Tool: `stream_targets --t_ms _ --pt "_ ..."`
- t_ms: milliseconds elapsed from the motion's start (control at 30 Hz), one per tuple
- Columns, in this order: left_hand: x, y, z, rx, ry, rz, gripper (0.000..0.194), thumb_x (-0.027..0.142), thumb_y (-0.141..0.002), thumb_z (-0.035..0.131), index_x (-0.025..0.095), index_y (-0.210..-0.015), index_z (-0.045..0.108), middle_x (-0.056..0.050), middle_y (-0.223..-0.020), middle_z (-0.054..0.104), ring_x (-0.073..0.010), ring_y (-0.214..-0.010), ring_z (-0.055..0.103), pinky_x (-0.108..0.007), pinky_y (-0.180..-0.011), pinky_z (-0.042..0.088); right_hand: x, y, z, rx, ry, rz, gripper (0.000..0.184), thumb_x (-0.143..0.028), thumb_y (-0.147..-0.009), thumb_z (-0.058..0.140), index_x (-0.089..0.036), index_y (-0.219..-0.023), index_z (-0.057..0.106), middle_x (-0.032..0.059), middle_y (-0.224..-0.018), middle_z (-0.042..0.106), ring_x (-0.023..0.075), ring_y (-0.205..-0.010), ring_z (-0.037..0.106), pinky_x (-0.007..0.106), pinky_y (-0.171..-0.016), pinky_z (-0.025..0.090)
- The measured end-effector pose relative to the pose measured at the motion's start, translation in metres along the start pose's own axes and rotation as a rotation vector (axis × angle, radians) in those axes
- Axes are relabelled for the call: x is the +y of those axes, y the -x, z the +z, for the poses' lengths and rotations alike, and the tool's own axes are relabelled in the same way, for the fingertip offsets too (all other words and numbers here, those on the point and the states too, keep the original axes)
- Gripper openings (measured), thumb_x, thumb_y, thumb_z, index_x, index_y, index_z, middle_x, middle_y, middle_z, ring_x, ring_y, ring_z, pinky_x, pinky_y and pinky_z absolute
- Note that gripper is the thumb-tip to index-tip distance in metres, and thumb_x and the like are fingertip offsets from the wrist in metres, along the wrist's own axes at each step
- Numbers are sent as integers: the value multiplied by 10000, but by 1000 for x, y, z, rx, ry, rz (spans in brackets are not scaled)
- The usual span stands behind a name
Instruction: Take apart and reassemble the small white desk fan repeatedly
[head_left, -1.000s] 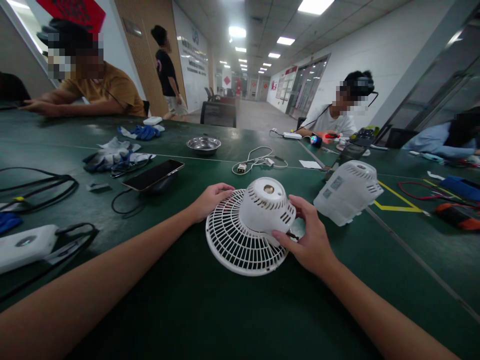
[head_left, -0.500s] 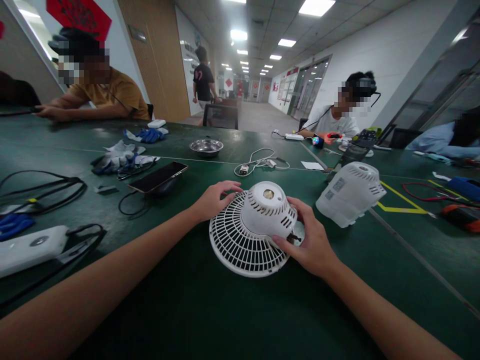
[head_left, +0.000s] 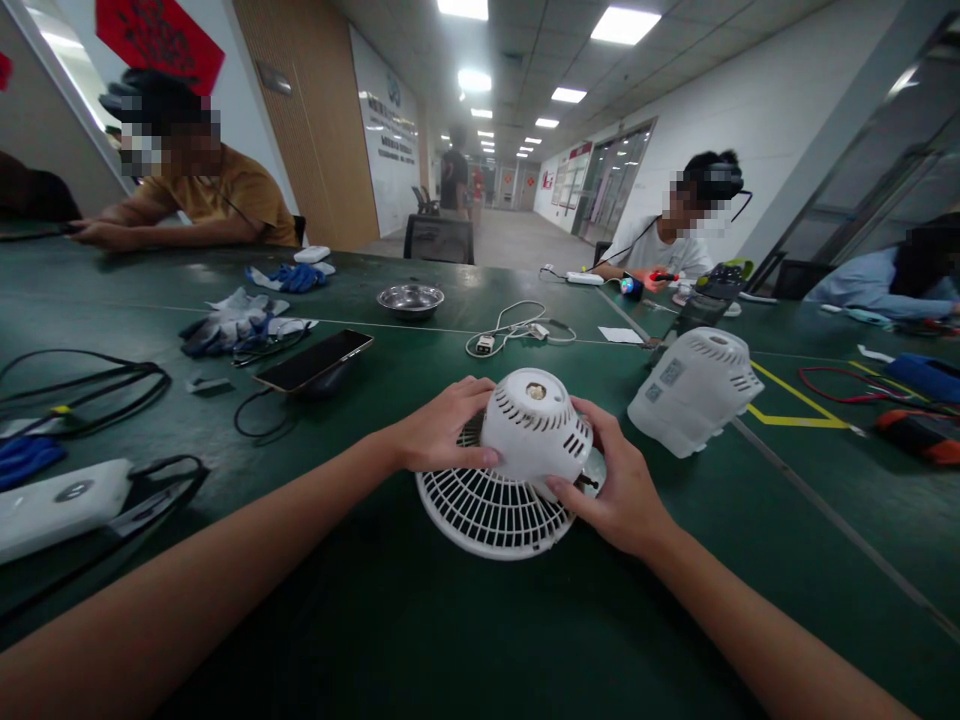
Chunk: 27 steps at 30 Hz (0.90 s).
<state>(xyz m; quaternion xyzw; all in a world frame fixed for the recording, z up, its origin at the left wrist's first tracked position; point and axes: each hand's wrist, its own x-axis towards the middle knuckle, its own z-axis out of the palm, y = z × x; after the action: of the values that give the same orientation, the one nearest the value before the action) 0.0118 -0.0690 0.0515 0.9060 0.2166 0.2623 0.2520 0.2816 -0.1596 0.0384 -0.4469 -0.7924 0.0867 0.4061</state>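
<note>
In front of me on the green table lies a white fan head, its round grille [head_left: 487,525] face down and its vented motor housing [head_left: 534,425] on top. My left hand [head_left: 446,425] is closed on the housing's left side, thumb in front and fingers behind. On the right side, my right hand [head_left: 619,480] grips the housing with thumb and fingers around it. A short dark peg and a clear piece stick out by the right palm. The right fingertips behind the housing are partly hidden.
A white plastic housing [head_left: 694,392] stands at the right. Behind are a white cable [head_left: 517,328] and a steel bowl [head_left: 410,299]. A phone [head_left: 319,362], gloves [head_left: 232,322] and a white power bank-like box [head_left: 64,508] lie left. Several people sit around the table.
My left hand has moved right from the grille's rim and closed on the motor housing. My right hand keeps its hold. A person in the background has walked farther off.
</note>
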Motion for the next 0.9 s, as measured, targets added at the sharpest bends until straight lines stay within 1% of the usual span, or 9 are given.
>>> stream_targets --t_ms 100,200,300,467,533,600,733,900 --pt "-1 -1 3 12 -66 -23 711 625 -797 688 213 -1366 584 -143 -1392 562 -358 -1232 492 -530 -1116 338 0 0 0 -19 28 1 801 -452 -811 751 -301 -1493 358 132 -1423 560 361 -1219 599 600 -1028 498" --pt "-3 -1 7 35 -97 -24 726 632 -814 671 200 -1387 562 -153 -1387 558 -359 -1231 492 -537 -1118 332 -1 -1 1 -41 21 29 794 -449 -844 719 -301 -1519 328 129 -1450 546 357 -1244 591 593 -1045 490" --pt "-2 2 10 60 -107 -41 749 646 -815 661 205 -1409 544 -154 -1397 547 -359 -1237 487 -534 -1115 337 -1 -3 4 -41 -13 49 795 -446 -846 717 -302 -1522 324 125 -1462 539 350 -1254 591 580 -1057 487" --pt "10 10 14 132 -136 -101 743 648 -813 666 204 -1399 555 -152 -1381 552 -348 -1217 493 -520 -1073 379 -3 -1 9 -15 -71 100 794 -467 -830 734 -278 -1501 353 133 -1456 539 346 -1272 577 567 -1082 466" --pt "15 12 16 152 -151 -115 796 676 -750 719 193 -1366 577 -153 -1344 573 -348 -1177 513 -518 -1046 398 -3 3 11 14 -88 111 796 -475 -820 740 -272 -1492 365 134 -1448 544 348 -1266 578 563 -1080 464" --pt "20 13 19 153 -151 -110 822 682 -731 734 182 -1363 572 -154 -1360 568 -348 -1183 512 -521 -1049 396 -3 7 13 41 -96 110 796 -476 -808 746 -268 -1481 378 136 -1431 554 352 -1253 582 560 -1068 469" --pt "21 16 23 185 -141 -125 808 684 -719 743 177 -1329 589 -153 -1317 592 -341 -1162 527 -518 -1038 406 -2 6 15 86 -82 83 779 -479 -795 745 -268 -1458 395 138 -1395 569 351 -1215 595 558 -1039 479" --pt "17 20 25 235 -90 -170 702 632 -785 713 180 -1310 598 -150 -1284 611 -336 -1168 543 -501 -1022 424 -3 -12 14 39 -84 46 724 -455 -786 752 -260 -1408 440 110 -1296 617 304 -1101 640 496 -981 516"
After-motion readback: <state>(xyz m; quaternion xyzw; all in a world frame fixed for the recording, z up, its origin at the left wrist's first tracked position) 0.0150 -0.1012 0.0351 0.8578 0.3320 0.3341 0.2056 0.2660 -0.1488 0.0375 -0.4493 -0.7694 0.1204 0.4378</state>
